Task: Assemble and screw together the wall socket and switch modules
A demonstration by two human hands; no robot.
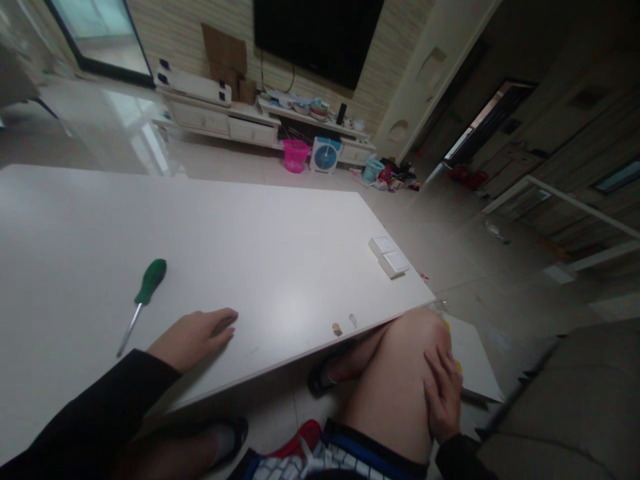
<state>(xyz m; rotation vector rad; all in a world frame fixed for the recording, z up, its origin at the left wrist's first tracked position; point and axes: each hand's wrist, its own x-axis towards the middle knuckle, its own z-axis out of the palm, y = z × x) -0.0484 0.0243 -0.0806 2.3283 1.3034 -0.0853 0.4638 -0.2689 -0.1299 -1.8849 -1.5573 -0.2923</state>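
My left hand rests on the white table, its fingers loosely bent and the thumb apart, with nothing visible in it. To its left lies a screwdriver with a green handle and a metal shaft, apart from the hand. My right hand lies open on my bare knee, fingers spread. Two small white box-like pieces sit side by side near the table's right edge; one looks like a wall socket. Close to the near edge are two small stickers.
Beyond the table stand a low TV cabinet, a pink basket, a blue-and-white fan and a light blue bucket. A dark sofa is at right, beside a white low surface.
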